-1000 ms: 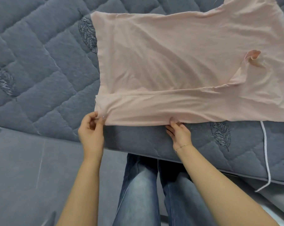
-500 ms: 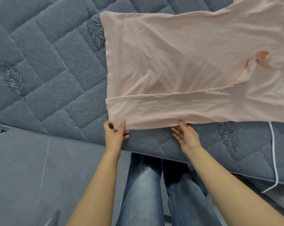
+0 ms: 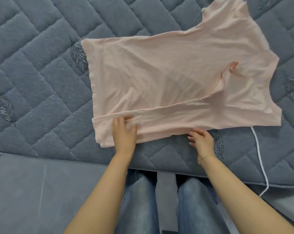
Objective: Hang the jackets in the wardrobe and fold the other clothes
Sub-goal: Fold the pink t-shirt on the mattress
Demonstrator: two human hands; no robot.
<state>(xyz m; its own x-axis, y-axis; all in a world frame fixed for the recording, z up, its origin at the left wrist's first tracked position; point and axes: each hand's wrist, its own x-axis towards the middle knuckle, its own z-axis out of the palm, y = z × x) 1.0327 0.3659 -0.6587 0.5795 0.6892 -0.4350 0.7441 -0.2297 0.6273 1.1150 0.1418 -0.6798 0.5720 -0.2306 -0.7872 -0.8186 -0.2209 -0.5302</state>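
A pale pink T-shirt lies spread on the grey quilted mattress, its hem to the left and its sleeves to the right. Its near long side is folded over in a narrow strip. My left hand lies flat on that strip near the hem end, fingers straight and pressing the cloth. My right hand rests at the strip's near edge, fingers relaxed and spread, touching the fabric without gripping it.
The mattress edge runs across just in front of my legs in blue jeans. A white cord hangs over the mattress side at the right. Grey floor lies at the lower left.
My left hand let go of the folded edge near the hem and now lies flat on top of the strip. My right hand released its hold and opened. The view has pulled back.
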